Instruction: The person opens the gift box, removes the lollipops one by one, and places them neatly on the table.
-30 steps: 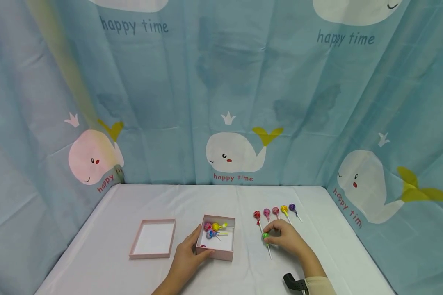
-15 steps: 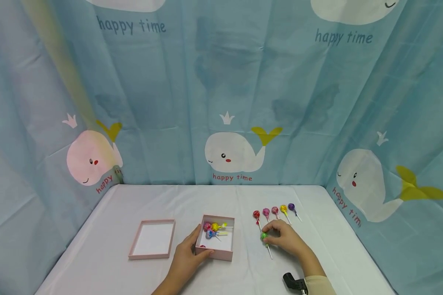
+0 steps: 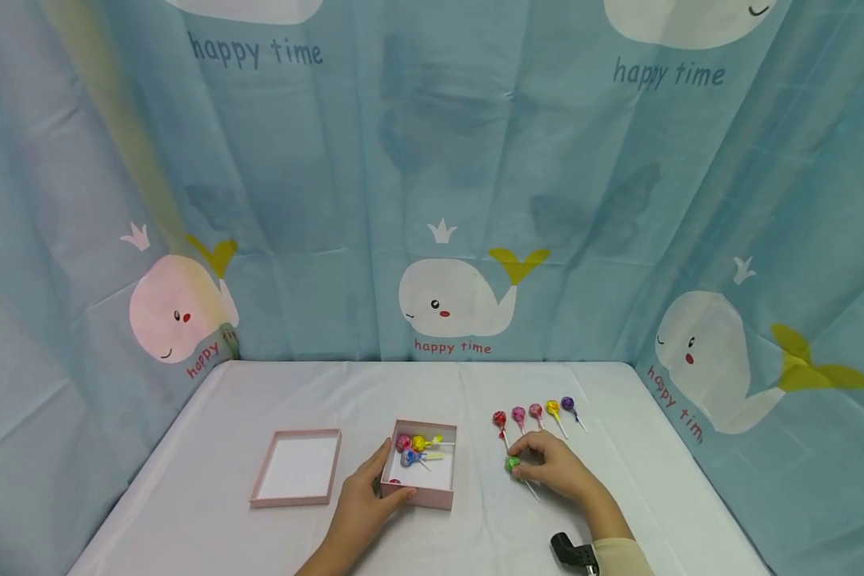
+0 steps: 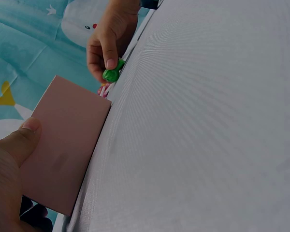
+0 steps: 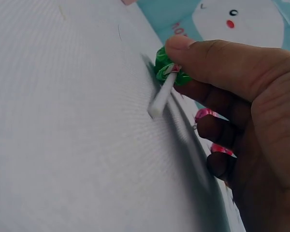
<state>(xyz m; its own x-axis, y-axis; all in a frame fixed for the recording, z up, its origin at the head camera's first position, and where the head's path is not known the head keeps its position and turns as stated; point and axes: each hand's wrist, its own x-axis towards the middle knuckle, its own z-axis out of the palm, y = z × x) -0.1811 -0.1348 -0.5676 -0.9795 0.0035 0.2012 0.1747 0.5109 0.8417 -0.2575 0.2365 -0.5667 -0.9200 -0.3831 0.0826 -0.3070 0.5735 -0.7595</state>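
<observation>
My left hand (image 3: 364, 494) grips the pink box (image 3: 432, 499) at its left side, with the thumb on its front wall, as the left wrist view (image 4: 67, 150) also shows. Inside lie a yellow lollipop (image 3: 419, 443), a pink lollipop (image 3: 403, 442) and a blue lollipop (image 3: 408, 458); a bit of another peeks out behind the front wall. Between thumb and fingers my right hand (image 3: 558, 466) pinches a green lollipop (image 3: 512, 464) by its wrapped head. In the right wrist view its white stick (image 5: 162, 100) points toward the camera, close over the cloth.
Behind my right hand lies a row of lollipops: red (image 3: 500, 418), two pink, yellow (image 3: 553, 408) and purple (image 3: 568, 404). The box lid (image 3: 290, 502) rests on the white tablecloth (image 3: 209, 480) at the left. A whale-print curtain (image 3: 317, 304) stands around the table.
The green lollipop has shifted slightly left in my right hand, and its stick has swung to the right. My left hand still holds the box in the same place.
</observation>
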